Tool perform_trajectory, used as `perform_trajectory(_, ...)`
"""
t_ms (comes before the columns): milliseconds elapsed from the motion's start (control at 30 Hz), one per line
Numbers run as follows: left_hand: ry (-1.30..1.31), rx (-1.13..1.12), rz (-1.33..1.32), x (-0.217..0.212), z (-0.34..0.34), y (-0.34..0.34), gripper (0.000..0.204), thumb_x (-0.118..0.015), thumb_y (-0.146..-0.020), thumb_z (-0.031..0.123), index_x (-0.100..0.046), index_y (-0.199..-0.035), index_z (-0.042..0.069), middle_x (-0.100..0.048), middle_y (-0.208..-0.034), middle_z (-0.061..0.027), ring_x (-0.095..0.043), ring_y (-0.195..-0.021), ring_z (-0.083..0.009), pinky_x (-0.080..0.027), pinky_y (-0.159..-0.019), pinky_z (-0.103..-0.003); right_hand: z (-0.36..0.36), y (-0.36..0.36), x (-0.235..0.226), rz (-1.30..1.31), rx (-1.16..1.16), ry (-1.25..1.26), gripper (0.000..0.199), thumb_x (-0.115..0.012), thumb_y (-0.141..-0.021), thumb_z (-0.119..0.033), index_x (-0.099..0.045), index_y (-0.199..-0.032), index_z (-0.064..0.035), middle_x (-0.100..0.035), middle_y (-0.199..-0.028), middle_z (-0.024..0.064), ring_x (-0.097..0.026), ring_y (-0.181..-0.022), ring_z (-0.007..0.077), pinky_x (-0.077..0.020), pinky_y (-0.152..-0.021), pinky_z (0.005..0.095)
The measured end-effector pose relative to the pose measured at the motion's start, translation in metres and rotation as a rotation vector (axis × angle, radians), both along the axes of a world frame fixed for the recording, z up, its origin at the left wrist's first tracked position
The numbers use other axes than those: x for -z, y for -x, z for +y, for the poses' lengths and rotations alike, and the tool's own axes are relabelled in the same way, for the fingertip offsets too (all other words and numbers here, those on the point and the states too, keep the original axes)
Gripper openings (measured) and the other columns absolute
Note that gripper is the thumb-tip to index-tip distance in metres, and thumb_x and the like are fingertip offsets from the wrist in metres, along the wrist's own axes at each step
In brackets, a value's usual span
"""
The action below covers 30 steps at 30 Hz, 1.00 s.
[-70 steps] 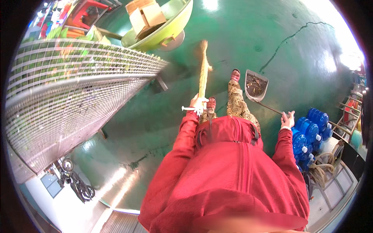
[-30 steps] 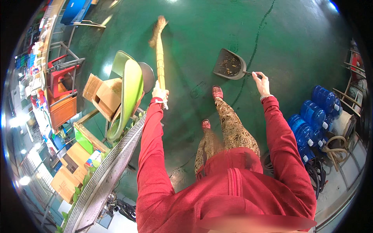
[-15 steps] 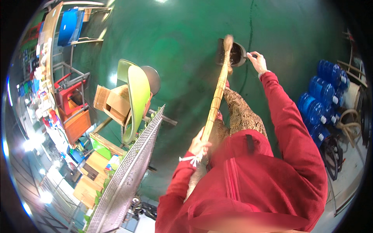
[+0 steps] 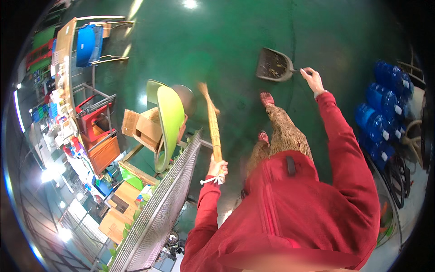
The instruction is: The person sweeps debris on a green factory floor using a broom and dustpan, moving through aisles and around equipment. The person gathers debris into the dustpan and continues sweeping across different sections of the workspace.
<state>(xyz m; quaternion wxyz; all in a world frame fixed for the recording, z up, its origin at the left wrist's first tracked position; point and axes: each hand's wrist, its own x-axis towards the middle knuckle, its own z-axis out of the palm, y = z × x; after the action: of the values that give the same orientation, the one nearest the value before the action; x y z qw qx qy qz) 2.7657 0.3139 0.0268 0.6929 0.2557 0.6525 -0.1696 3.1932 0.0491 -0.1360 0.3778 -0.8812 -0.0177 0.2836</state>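
A straw broom [image 4: 214, 129] is gripped near its handle end by my left hand [image 4: 217, 167], where a white cord hangs at the wrist. The broom's bristle end points away from me over the green floor, beside the green chair. My right hand [image 4: 313, 80] is closed on the short handle of a grey dustpan [image 4: 290, 73]. Dark and light debris [image 4: 274, 65] lies in the pan. Broom and dustpan are well apart, with my feet nearer the pan.
To the left stand a green chair [image 4: 170, 115] with a cardboard box [image 4: 145, 127] on it, a mesh panel [image 4: 158, 195] and a cluttered long table [image 4: 63, 50] with a blue chair [image 4: 89, 45]. Several blue water bottles [image 4: 380, 99] stand at the right.
The broom has swung left, away from the dustpan, with my left hand moving a little left. The dustpan's inside now shows fully, and it has shifted slightly right.
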Motion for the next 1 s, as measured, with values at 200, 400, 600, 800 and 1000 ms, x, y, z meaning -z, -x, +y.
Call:
perform_trajectory(200, 0.105, 0.201, 0.041, 0.032, -0.052, -0.025, 0.082, -0.05, -0.067, -0.008, -0.01, -0.128, 0.031, -0.04, -0.063, -0.0058, -0.038, -0.04, -0.0111, -0.034, -0.034, -0.025, -0.003, 0.006, -0.007, -0.09, -0.005, -0.013, 0.035, -0.056, -0.077, -0.036, -0.059, -0.086, -0.002, -0.06, -0.074, 0.013, -0.057, -0.071, 0.0209, -0.0426, -0.067, 0.0306)
perform_trajectory(400, 0.521, -0.19, -0.259, -0.02, -0.031, -0.045, 0.06, -0.048, -0.074, -0.007, -0.028, -0.12, 0.025, -0.037, -0.063, -0.0005, -0.036, -0.042, -0.0047, -0.029, -0.032, -0.018, -0.008, 0.005, -0.004, -0.058, 0.104, 0.04, 0.036, -0.057, -0.076, -0.037, -0.06, -0.082, -0.0022, -0.06, -0.072, 0.0133, -0.058, -0.073, 0.0225, -0.0429, -0.067, 0.0326)
perform_trajectory(600, 0.477, -0.251, -0.222, -0.103, 0.011, -0.017, 0.046, -0.048, -0.075, -0.006, -0.034, -0.113, 0.016, -0.038, -0.061, -0.0009, -0.035, -0.041, -0.0042, -0.028, -0.03, -0.017, 0.014, 0.008, 0.004, -0.161, 0.265, 0.013, 0.036, -0.059, -0.074, -0.04, -0.061, -0.079, -0.0045, -0.06, -0.064, 0.0128, -0.059, -0.063, 0.022, -0.044, -0.059, 0.0328)
perform_trajectory(800, 0.036, -0.058, -0.151, -0.069, 0.075, -0.024, 0.018, -0.05, -0.074, -0.003, -0.036, -0.073, 0.009, -0.035, -0.052, 0.0005, -0.036, -0.039, -0.0065, -0.031, -0.032, -0.02, 0.016, 0.009, 0.004, -0.063, 0.627, -0.005, 0.037, -0.06, -0.073, -0.043, -0.062, -0.077, -0.0061, -0.059, -0.058, 0.0081, -0.059, -0.06, 0.0191, -0.0443, -0.06, 0.0321)
perform_trajectory(1000, 0.086, 0.117, 0.0, 0.07, 0.194, -0.085, 0.02, -0.051, -0.067, -0.007, -0.036, -0.062, 0.005, -0.037, -0.046, -0.0017, -0.04, -0.035, -0.0099, -0.032, -0.03, -0.024, 0.033, 0.019, -0.001, 0.015, 0.997, -0.16, 0.036, -0.062, -0.073, -0.042, -0.058, -0.086, -0.008, -0.057, -0.073, 0.0053, -0.059, -0.062, 0.0175, -0.0419, -0.044, 0.0288)
